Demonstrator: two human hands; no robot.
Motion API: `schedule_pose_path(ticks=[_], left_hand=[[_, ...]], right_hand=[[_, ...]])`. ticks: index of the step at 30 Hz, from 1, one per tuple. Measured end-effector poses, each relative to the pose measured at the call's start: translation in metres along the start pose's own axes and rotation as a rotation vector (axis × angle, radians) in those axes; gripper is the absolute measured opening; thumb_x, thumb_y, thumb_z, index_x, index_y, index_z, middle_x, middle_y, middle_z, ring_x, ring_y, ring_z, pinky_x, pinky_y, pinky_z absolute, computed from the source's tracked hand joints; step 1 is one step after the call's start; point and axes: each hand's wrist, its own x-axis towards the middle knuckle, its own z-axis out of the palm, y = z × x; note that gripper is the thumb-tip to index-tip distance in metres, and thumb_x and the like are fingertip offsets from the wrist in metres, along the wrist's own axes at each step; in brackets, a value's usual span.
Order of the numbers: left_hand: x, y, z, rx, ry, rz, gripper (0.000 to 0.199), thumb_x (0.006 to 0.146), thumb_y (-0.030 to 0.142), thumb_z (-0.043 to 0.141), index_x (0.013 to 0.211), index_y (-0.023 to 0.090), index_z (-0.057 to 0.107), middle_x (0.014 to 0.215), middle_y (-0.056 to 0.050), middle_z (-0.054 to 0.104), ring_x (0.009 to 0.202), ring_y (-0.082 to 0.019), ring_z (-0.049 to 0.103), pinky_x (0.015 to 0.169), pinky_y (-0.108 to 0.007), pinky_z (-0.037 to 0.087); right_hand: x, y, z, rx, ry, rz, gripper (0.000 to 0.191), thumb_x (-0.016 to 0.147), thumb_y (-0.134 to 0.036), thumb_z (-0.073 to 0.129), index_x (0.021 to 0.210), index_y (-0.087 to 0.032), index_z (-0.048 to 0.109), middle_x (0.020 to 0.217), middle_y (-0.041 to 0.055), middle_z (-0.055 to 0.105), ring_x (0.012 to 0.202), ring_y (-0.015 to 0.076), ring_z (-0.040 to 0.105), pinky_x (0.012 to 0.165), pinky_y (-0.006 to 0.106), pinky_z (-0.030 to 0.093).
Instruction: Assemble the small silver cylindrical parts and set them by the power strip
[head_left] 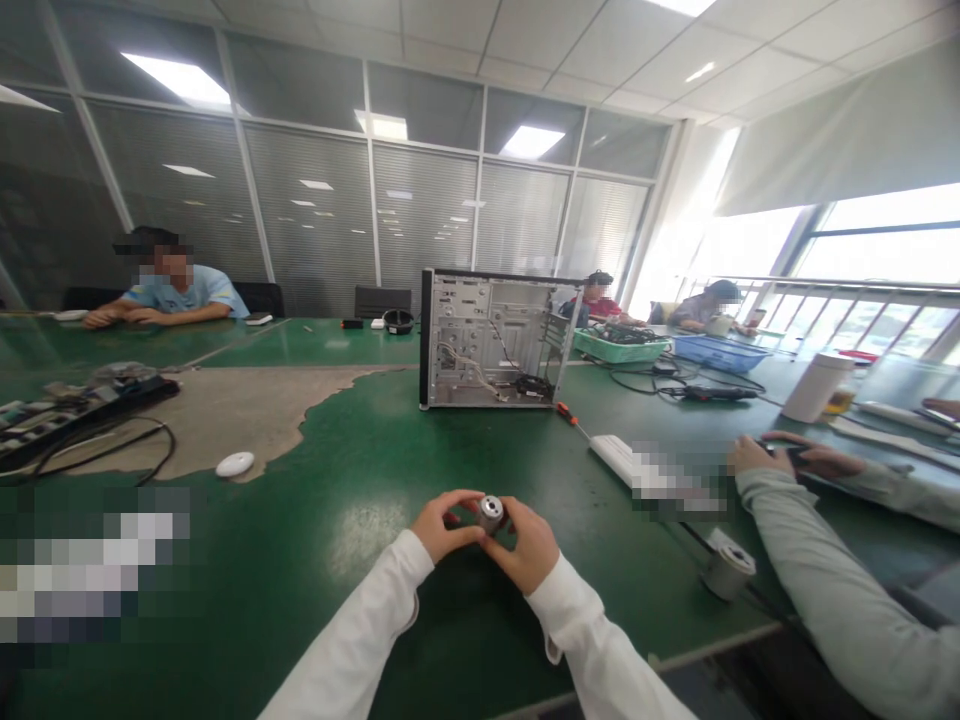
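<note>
A small silver metal cylinder (491,513) with dark holes in its top face stands between my two hands, low over the green table (360,600). My left hand (442,525) curls round its left side, with thumb and fingers closing on it. On the other side my right hand (531,545) grips it too, the thumb in front. Whether its base rests on the table I cannot tell. Beyond my hands sits an open computer case (495,340), its side panel off and loose cables inside.
A screwdriver (568,413) lies by the case, near a white power strip (615,455). Another metal cylinder (729,570) stands right. A co-worker's hands (772,455) hold a dark object there. Green (622,347) and blue baskets (720,355) stand farther back; a white oval object (235,464) lies left.
</note>
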Motion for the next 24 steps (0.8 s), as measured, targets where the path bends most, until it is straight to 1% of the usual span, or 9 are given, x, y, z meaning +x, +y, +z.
schedule_pose_path(ticks=[2,3,6,9,12,14,18,21,24], left_hand=[[0.002,-0.002,-0.001,-0.071,0.009,-0.037,0.042,0.061,0.030,0.059,0.101,0.018,0.052,0.086,-0.006,0.060,0.082,-0.019,0.053,0.060,-0.024,0.040],[0.003,-0.005,-0.004,-0.101,0.049,-0.066,0.041,0.062,0.031,0.058,0.100,0.017,0.052,0.083,-0.007,0.060,0.080,-0.018,0.054,0.058,-0.023,0.039],[0.009,-0.014,-0.018,-0.192,0.190,-0.115,0.037,0.061,0.030,0.058,0.095,0.015,0.054,0.078,-0.006,0.060,0.076,-0.017,0.054,0.061,-0.024,0.040],[0.015,-0.022,-0.030,-0.318,0.283,-0.197,0.037,0.061,0.032,0.058,0.094,0.015,0.052,0.079,-0.006,0.060,0.073,-0.016,0.055,0.056,-0.023,0.039],[0.018,-0.026,-0.034,-0.429,0.348,-0.255,0.042,0.059,0.033,0.059,0.096,0.016,0.050,0.080,-0.006,0.060,0.070,-0.015,0.055,0.051,-0.021,0.038],[0.018,-0.027,-0.034,-0.471,0.359,-0.274,0.043,0.058,0.032,0.060,0.096,0.015,0.050,0.080,-0.006,0.060,0.069,-0.015,0.055,0.051,-0.021,0.038],[0.017,-0.024,-0.034,-0.523,0.377,-0.284,0.042,0.057,0.031,0.061,0.095,0.016,0.051,0.079,-0.005,0.061,0.069,-0.014,0.056,0.051,-0.021,0.038],[0.017,-0.024,-0.035,-0.563,0.396,-0.301,0.042,0.056,0.030,0.061,0.094,0.016,0.051,0.078,-0.005,0.061,0.067,-0.014,0.056,0.050,-0.021,0.038],[0.018,-0.028,-0.035,-0.579,0.428,-0.321,0.045,0.053,0.030,0.063,0.094,0.016,0.051,0.077,-0.005,0.061,0.066,-0.015,0.056,0.049,-0.021,0.038]], right_hand=[[-0.019,0.013,-0.020,-0.064,0.116,0.036,0.033,0.066,-0.035,0.049,0.093,-0.017,0.049,0.080,0.0058,0.058,0.069,0.0151,0.053,0.062,0.026,0.043],[-0.032,0.023,-0.032,-0.119,0.180,0.086,0.035,0.066,-0.036,0.049,0.095,-0.016,0.048,0.081,0.0067,0.058,0.069,0.0154,0.054,0.063,0.027,0.043],[-0.083,0.056,-0.073,-0.341,0.390,0.353,0.039,0.066,-0.044,0.047,0.092,-0.016,0.050,0.071,0.0058,0.059,0.057,0.0160,0.055,0.054,0.027,0.044],[-0.132,0.087,-0.113,-0.514,0.435,0.483,0.034,0.069,-0.043,0.039,0.087,-0.018,0.054,0.077,0.0101,0.059,0.059,0.0207,0.055,0.051,0.032,0.042],[-0.160,0.110,-0.138,-0.700,0.383,0.600,0.035,0.068,-0.046,0.037,0.085,-0.020,0.055,0.080,0.0110,0.058,0.063,0.0251,0.056,0.052,0.035,0.041],[-0.163,0.121,-0.146,-0.736,0.344,0.685,0.040,0.067,-0.049,0.038,0.088,-0.019,0.052,0.078,0.0109,0.058,0.066,0.0264,0.056,0.054,0.035,0.042],[-0.150,0.132,-0.150,-0.699,0.233,0.834,0.045,0.066,-0.054,0.035,0.088,-0.017,0.048,0.077,0.0110,0.058,0.068,0.0261,0.057,0.056,0.033,0.042],[-0.141,0.139,-0.150,-0.679,0.168,0.882,0.043,0.068,-0.052,0.033,0.087,-0.017,0.048,0.079,0.0118,0.059,0.068,0.0254,0.057,0.057,0.032,0.042],[-0.136,0.153,-0.148,-0.660,0.160,0.896,0.045,0.065,-0.052,0.037,0.088,-0.016,0.050,0.072,0.0115,0.060,0.064,0.0250,0.057,0.055,0.032,0.042]])
